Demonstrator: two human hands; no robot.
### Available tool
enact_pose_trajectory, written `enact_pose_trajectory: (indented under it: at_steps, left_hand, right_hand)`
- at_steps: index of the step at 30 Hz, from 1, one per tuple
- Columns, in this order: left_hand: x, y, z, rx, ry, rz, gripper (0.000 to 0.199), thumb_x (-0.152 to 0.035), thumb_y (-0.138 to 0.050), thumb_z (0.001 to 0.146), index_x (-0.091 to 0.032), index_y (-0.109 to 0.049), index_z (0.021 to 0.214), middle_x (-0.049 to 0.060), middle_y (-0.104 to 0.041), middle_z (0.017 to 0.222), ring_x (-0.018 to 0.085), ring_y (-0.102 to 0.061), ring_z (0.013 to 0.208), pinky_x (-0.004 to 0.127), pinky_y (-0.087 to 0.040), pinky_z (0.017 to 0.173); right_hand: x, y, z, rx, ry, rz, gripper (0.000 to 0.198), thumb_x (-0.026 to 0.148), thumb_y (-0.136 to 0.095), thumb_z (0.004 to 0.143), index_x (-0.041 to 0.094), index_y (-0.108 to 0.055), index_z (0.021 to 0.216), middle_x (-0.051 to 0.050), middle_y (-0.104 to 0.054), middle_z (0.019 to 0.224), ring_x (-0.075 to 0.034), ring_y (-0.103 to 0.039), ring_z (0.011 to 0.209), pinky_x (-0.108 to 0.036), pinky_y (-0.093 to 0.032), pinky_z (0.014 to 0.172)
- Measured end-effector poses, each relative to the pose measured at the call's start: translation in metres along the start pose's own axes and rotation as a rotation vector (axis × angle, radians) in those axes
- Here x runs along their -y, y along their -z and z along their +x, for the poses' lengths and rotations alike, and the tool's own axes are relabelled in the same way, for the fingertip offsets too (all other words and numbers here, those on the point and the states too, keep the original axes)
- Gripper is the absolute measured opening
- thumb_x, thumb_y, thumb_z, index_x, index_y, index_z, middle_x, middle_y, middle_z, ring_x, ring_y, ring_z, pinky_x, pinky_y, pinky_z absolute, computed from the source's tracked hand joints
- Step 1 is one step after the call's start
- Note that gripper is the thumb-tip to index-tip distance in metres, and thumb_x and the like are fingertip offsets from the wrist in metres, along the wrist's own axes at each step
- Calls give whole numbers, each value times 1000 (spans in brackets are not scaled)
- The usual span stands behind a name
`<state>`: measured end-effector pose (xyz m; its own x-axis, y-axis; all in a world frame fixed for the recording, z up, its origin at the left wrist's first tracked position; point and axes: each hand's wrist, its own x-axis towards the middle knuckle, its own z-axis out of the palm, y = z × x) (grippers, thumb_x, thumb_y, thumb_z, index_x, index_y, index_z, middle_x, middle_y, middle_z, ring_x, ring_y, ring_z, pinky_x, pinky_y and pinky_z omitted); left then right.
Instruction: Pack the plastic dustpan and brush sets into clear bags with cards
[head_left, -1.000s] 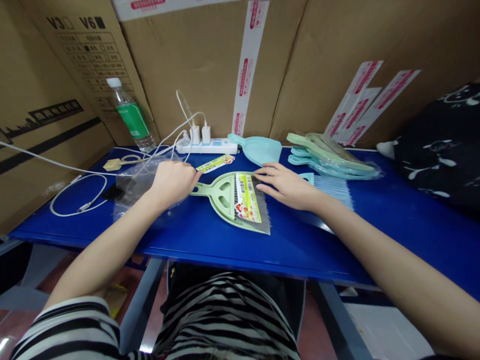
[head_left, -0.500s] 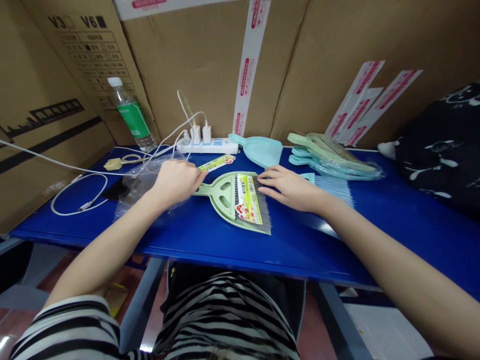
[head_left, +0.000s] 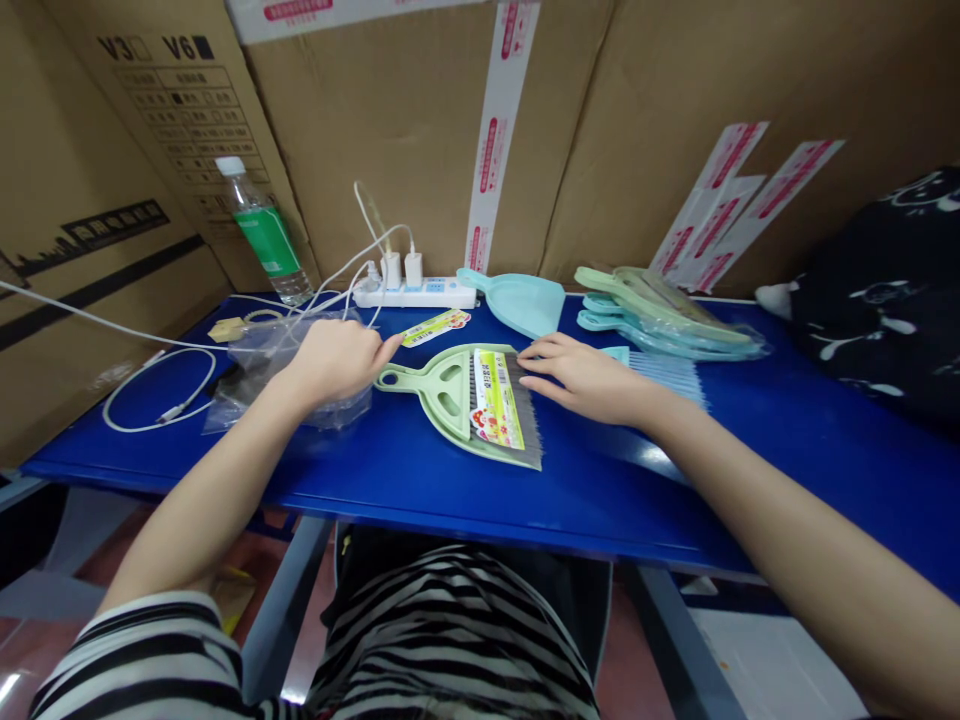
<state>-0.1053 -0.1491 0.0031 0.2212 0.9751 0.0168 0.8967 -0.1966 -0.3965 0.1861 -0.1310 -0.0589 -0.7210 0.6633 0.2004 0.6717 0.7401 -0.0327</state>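
Observation:
A green dustpan [head_left: 442,430] lies in front of me with its handle to the left. A green hand brush [head_left: 531,430] with grey bristles is nested on it, and a printed card label [head_left: 496,400] covers part of the bristles. My right hand [head_left: 574,375] is open, its outstretched fingertips at the bristles' upper right edge. Just left of the dustpan's handle, my left hand [head_left: 330,362] is closed with curled fingers on a crumpled clear plastic bag [head_left: 341,412]; the grip itself is hidden under the hand. Near its thumb lies a loose card strip [head_left: 435,327].
Behind are a blue dustpan [head_left: 525,300] and a white power strip [head_left: 442,292] with chargers and cables. Wrapped dustpan sets [head_left: 675,310] are piled at right, beside a blue brush [head_left: 664,375]. A water bottle [head_left: 270,235] stands left against cardboard [head_left: 420,120]. A dark patterned bag [head_left: 885,290] sits far right.
My left hand has moved left, away from the dustpan's handle, and the plastic bag has shifted left with it. The handle's end now shows. My right hand has barely moved.

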Motion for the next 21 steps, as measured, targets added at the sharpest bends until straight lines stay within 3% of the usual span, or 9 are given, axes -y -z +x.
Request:
enact_pose_trajectory:
  at_steps: [5, 13, 21]
  left_hand:
    - [0, -2, -1, 57, 3, 41, 63, -40, -21, 101, -11, -77, 93, 19, -75, 92, 34, -71, 100, 39, -50, 83]
    - [1, 2, -1, 29, 79, -44, 59, -38, -23, 99, -15, -77, 93, 16, -76, 91, 32, -71, 97, 37, -51, 82]
    - [5, -3, 0, 11, 151, -63, 28, -26, -51, 87, -18, -77, 94, 13, -76, 95, 33, -70, 101, 35, -49, 81]
  right_hand:
    - [5, 4, 0, -59, -19, -17, 44, 38, -37, 99, 18, -73, 116, -14, -72, 119, -31, -61, 113, -52, -53, 93]
    - [14, 6, 1, -169, -38, -38, 47, 35, -38, 98, 16, -62, 133, -15, -65, 133, -33, -58, 120, -57, -50, 99]
    - [15, 0, 4, -69, 43, -6, 48, 36, -38, 98, 13, -62, 132, -17, -66, 131, -31, -57, 122, -56, -48, 101]
